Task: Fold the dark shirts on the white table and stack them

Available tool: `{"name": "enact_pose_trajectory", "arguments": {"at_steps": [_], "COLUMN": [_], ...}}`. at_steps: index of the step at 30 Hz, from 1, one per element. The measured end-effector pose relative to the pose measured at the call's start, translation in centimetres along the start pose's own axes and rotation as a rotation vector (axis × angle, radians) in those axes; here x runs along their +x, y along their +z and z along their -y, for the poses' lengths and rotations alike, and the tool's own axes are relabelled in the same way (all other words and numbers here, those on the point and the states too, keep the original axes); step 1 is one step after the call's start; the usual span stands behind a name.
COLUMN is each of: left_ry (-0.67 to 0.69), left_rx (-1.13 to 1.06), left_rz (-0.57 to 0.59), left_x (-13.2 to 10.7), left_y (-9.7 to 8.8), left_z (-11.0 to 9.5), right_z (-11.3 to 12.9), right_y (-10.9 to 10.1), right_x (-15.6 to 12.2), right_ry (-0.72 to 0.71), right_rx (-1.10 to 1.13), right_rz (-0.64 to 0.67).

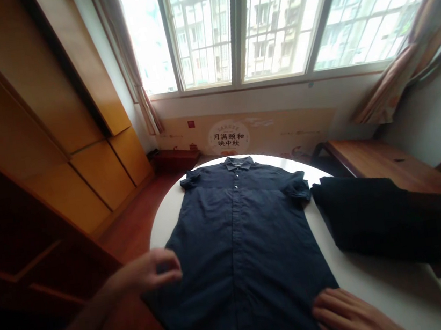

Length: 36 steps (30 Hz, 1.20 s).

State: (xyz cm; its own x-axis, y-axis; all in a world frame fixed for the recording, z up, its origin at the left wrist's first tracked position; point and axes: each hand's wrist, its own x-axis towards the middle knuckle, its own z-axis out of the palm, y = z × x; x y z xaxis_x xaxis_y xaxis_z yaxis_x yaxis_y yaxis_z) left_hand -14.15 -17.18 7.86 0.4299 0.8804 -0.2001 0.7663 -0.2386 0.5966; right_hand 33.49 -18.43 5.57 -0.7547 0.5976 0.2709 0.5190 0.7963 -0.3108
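A dark navy short-sleeved button shirt lies front up on a round white table, its collar at the far side and its hem toward me. The fabric has shallow creases, and both sleeves look bunched. My left hand is over the shirt's left edge, fingers curved with a gap before the thumb and nothing seen between them. Near the lower right edge of the shirt, my right hand rests palm down with its fingers stretched over the cloth. Part of that hand is cut off by the frame.
Folded black cloth lies at the table's right side. Beyond it stands a wooden desk. Wooden cabinets line the left, above a reddish floor. A printed panel stands under the barred windows, with curtains at the sides.
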Motion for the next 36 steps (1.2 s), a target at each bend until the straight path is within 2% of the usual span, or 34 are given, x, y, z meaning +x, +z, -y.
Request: {"name": "enact_pose_trajectory", "arguments": {"at_steps": [2,4,5,8,11,15,19,23,26,28,31,34,36], "left_ry": [-0.03,-0.174,-0.215,-0.3,-0.409,-0.534,-0.646,-0.723,-0.667,-0.596,-0.466,-0.341,-0.278], "left_rx": [0.099,0.243,0.271,0.313,0.32,0.297,0.284,0.291,0.323,0.353,0.387,0.398,0.41], "left_rz": [-0.248,-0.491,-0.55,-0.617,-0.638,-0.64,-0.697,-0.729,-0.732,-0.723,-0.656,-0.531,-0.466], "left_x": [5.6,11.8,14.7,21.2,24.7,26.9,27.7,27.8,28.5,29.2,29.8,29.9,30.0], "left_y": [-2.5,-4.7,-5.6,-7.6,-8.5,-8.9,-9.8,-11.7,-12.3,-11.5,-8.3,-4.7,-3.4], "left_z": [1.2,2.7,3.4,5.1,6.4,7.7,8.0,6.9,4.8,3.1,1.2,0.5,0.8], "right_z": [1.3,2.0,2.2,2.2,2.0,1.8,1.7,1.7,1.8,1.9,2.0,2.0,1.9], "right_y": [0.2,1.6,2.7,6.7,9.6,10.3,9.9,10.0,10.2,10.1,10.0,9.9,9.9], "right_x": [5.1,10.4,12.8,17.9,19.6,19.4,19.2,19.3,19.3,19.3,19.3,19.3,19.3], "right_ry": [-0.031,-0.133,-0.181,-0.223,-0.201,-0.182,-0.174,-0.178,-0.174,-0.174,-0.182,-0.188,-0.191], "right_rx": [0.065,0.128,0.137,0.11,0.094,0.135,0.17,0.174,0.164,0.159,0.153,0.148,0.145], "right_rz": [0.109,0.187,0.208,0.242,0.256,0.236,0.226,0.208,0.199,0.198,0.2,0.191,0.184]}}
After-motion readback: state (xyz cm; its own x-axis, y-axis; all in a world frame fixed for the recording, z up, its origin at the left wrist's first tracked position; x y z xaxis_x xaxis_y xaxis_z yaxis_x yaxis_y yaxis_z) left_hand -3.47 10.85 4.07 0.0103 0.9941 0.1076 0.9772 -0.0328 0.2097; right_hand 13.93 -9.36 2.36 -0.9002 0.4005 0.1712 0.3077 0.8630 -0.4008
